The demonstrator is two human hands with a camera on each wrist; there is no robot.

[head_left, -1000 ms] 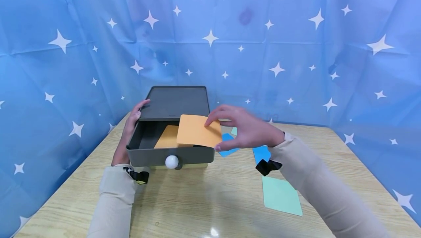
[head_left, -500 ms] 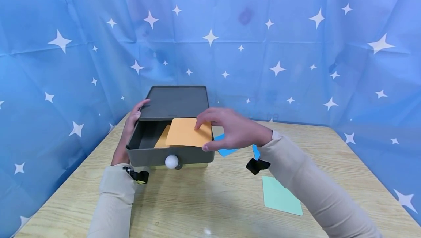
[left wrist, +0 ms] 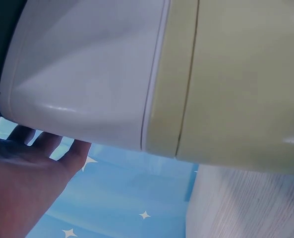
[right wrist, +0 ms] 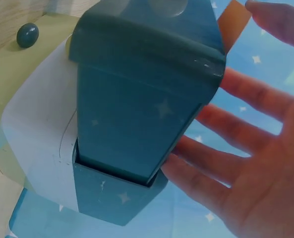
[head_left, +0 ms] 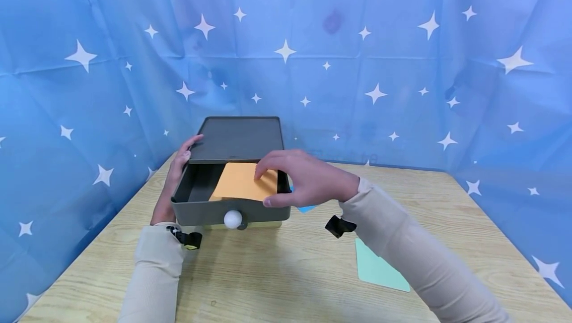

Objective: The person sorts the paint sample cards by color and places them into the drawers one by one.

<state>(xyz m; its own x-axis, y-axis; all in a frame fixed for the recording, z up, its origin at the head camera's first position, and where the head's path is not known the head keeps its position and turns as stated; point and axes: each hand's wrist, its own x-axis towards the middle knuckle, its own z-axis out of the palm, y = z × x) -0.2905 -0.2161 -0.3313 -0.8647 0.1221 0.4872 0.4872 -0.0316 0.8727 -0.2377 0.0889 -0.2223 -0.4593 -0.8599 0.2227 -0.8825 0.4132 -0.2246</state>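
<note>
My right hand [head_left: 304,176] pinches an orange paper card [head_left: 239,181] by its right side, thumb near the front edge and fingertips on top. The card is over the pulled-out dark grey drawer [head_left: 263,211], covering most of another orange card inside. In the right wrist view, a corner of orange card [right wrist: 234,25] shows beyond the drawer. The drawer belongs to a small drawer cabinet [head_left: 241,137] with a dark grey top. Against the cabinet's left side rests my left hand [head_left: 176,166], a finger reaching the top edge. In the left wrist view, its fingers touch the white tier [left wrist: 87,99].
A white knob [head_left: 233,219] is on the drawer front. Below are a yellow tier [left wrist: 246,84] and a dark knob [right wrist: 28,35]. A mint green card [head_left: 380,268] lies on the wooden table [head_left: 277,278], and a blue card [head_left: 307,209] is partly hidden behind my right hand. A starry curtain [head_left: 313,30] hangs behind.
My right hand has moved left and slightly down with the orange card, bringing it over the other orange card in the drawer. The left hand and cabinet have stayed in place.
</note>
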